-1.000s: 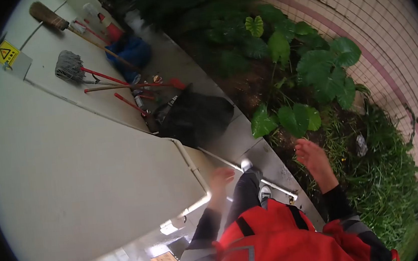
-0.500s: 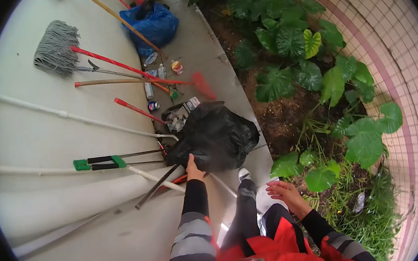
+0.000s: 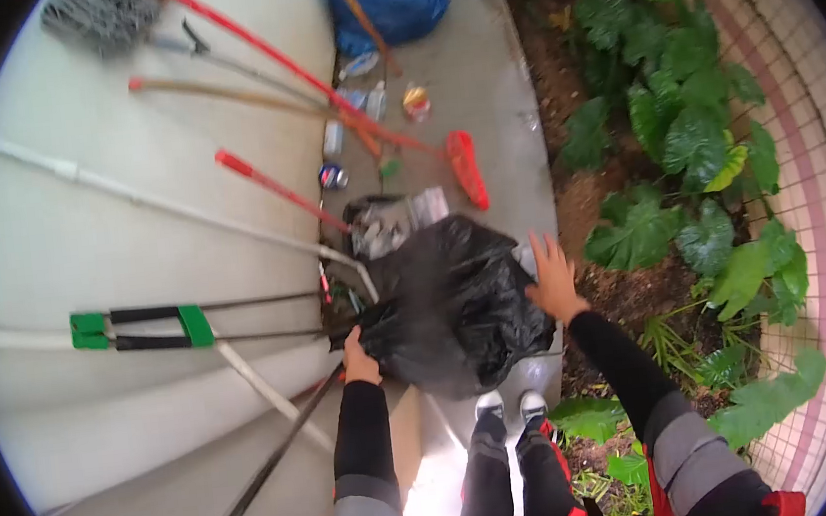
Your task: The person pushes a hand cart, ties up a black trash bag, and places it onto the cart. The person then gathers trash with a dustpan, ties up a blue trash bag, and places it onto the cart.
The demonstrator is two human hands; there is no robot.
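Observation:
A large black garbage bag (image 3: 457, 303) spreads out in front of my feet, crumpled and partly blurred. My left hand (image 3: 359, 356) is closed on the bag's left edge, thumb upward. At its right side, my right hand (image 3: 555, 280) reaches in with fingers apart; whether it touches the plastic I cannot tell. Beyond the bag lie some crumpled litter (image 3: 377, 234) and a printed carton piece (image 3: 429, 207). A dark pole (image 3: 278, 455) slants just below my left hand.
Long-handled tools lean on the left wall: a grey mop (image 3: 102, 19), green-ended loppers (image 3: 141, 329), and a white pole (image 3: 159, 203). A blue bag (image 3: 394, 6), a can (image 3: 333, 176) and bottles (image 3: 375, 102) lie farther along the walkway. A planted bed (image 3: 617, 208) borders the right.
My right hand has moved up and forward to the bag's right side. My left hand keeps its hold. The view has shifted, and both shoes now show.

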